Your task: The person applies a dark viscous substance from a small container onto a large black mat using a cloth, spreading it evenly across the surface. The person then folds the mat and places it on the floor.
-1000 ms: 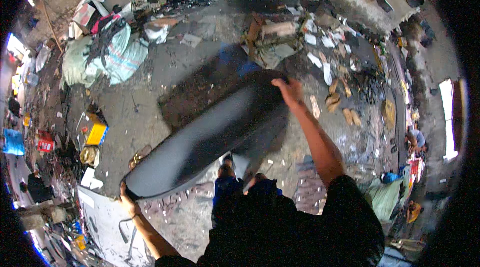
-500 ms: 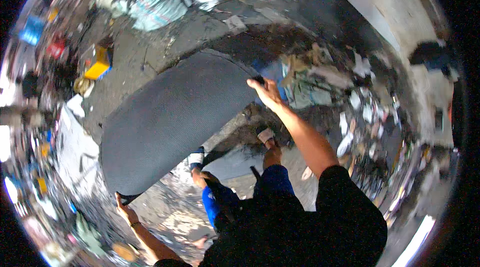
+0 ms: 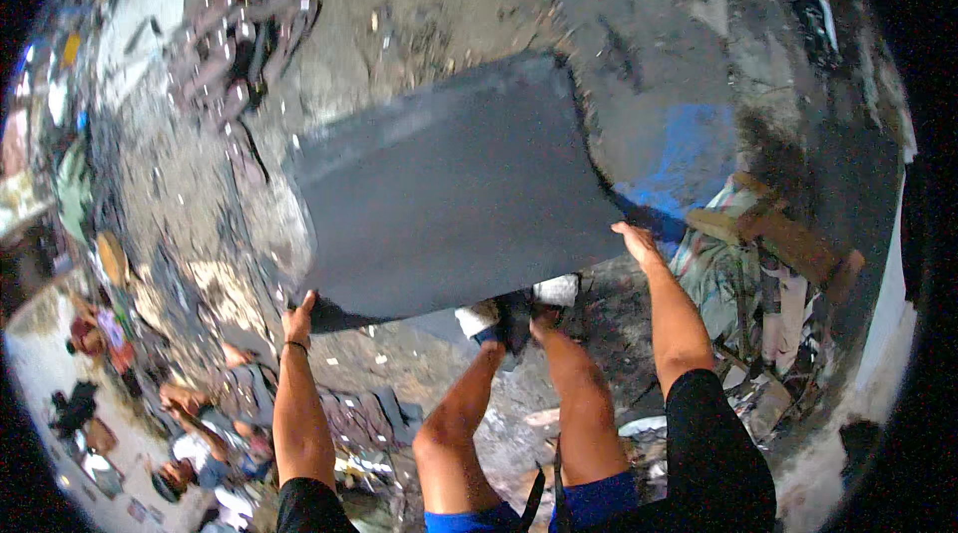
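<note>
A wide, flexible dark grey sheet (image 3: 454,184), like rubber matting, stretches out in front of me. Its near left corner is in the closed fingers of my left hand (image 3: 297,317), with the thumb on top. At the near right corner, my right hand (image 3: 637,242) grips the edge in the same way. The far side of the sheet slopes away over the dirt ground; whether it touches down I cannot tell. My feet in light footwear (image 3: 556,290) show just beyond the near edge, partly covered by the sheet.
A heap of brownish strips (image 3: 244,39) lies at the far left, beside a whitish panel (image 3: 145,19). To the right are a blue patch (image 3: 689,159) on the ground and a pile of sacks and brown scraps (image 3: 714,249). People (image 3: 195,443) sit at the lower left.
My view and body have turned. The sheet, bowed and slanting before, now hangs flatter and more squarely ahead, with a smoother-looking face showing. Both hands still hold its corners.
</note>
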Demonstrator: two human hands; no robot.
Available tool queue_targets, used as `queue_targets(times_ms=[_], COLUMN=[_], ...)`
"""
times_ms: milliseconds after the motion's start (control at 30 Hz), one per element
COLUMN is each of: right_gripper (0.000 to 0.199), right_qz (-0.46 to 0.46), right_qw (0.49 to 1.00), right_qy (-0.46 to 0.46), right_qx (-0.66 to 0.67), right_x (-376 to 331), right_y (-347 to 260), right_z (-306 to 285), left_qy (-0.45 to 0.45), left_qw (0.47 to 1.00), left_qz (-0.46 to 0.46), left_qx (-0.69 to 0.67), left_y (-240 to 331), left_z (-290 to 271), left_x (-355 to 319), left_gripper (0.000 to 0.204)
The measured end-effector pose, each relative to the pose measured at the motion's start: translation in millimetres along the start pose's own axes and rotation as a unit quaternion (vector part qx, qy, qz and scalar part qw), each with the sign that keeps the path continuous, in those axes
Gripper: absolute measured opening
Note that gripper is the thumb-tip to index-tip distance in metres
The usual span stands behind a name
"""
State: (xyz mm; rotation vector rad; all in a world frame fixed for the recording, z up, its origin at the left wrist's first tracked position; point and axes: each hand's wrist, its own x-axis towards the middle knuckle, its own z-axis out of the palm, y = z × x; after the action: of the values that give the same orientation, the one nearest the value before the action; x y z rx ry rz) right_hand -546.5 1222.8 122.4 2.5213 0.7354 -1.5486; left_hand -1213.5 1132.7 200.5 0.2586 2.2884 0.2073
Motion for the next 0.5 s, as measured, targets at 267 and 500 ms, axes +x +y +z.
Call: queue_targets(times_ms=[267,500], right_gripper=[0.063,0.069], right_qz=[0.024,-0.009], right_qw=[0.958,0.983], right_qy=[-0.165,-0.135], right_qx=[0.235,0.123], right_x=[57.4,97.1], right_y=[0.6,-119.0], right_z=[7.7,41.9], left_qy=[-0.046,0.252], left_qw=[0.959,0.964], left_qz=[-0.054,0.067], left_qx=[-0.273,-0.061], left_y=[-132.9,-158.8], left_z=[54.9,71.9], left_x=[30.3,-8.9], left_gripper=[0.045,0.082])
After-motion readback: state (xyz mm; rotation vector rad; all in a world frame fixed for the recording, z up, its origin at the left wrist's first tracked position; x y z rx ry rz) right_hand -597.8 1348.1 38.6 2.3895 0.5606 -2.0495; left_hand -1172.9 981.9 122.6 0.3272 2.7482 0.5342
